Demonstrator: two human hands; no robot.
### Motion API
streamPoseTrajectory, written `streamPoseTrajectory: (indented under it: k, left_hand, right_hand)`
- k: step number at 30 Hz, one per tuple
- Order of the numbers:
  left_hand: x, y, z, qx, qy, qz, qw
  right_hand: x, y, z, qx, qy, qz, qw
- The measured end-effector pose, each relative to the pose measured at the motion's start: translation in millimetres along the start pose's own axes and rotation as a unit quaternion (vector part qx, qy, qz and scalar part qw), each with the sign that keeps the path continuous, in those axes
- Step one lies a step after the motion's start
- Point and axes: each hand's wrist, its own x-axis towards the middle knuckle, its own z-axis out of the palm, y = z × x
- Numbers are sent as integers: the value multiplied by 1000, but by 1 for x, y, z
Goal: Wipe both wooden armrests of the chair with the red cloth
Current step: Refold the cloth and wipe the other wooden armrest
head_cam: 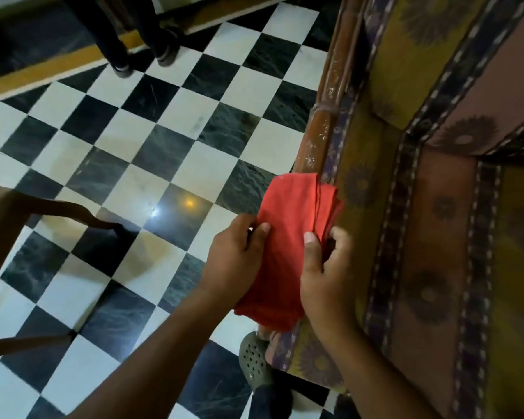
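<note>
The red cloth is folded and held between both hands, low in the middle of the head view. My left hand pinches its left edge. My right hand grips its right edge with the thumb on top. The cloth's far end lies over the near part of the chair's wooden armrest, a scuffed brown rail that runs away from me toward the top. The rest of the chair is covered in yellow and pink flowered fabric. The other armrest is out of view.
A black-and-white checkered floor spreads to the left. A person's dark legs and shoes stand at the top left. A wooden chair leg is at the left edge. My grey clog is under the cloth.
</note>
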Motion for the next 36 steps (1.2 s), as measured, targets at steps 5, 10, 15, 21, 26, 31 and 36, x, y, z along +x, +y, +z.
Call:
streamPoseTrajectory:
  k: [5, 10, 15, 21, 26, 31, 36]
  left_hand:
    - [-15, -8, 7, 66, -5, 83, 994]
    - [-23, 6, 22, 241, -94, 256, 931]
    - [0, 8, 33, 285, -91, 294, 908]
    - [17, 2, 30, 305, -48, 322, 895]
    - [39, 31, 39, 275, -52, 352, 893]
    - [40, 31, 45, 126, -23, 243, 962]
    - [29, 27, 47, 169, -24, 262, 950]
  right_hand:
    - [10, 24, -8, 31, -22, -7, 999]
    - [52, 83, -38, -262, -81, -207, 939]
    - [119, 155, -54, -452, -258, -336, 785]
    - [123, 170, -39, -446, -248, -374, 774]
    - [122, 177, -50, -427, -243, -343, 800]
    - [123, 177, -50, -414, -236, -359, 803]
    - [124, 185, -54, -419, -222, -366, 801]
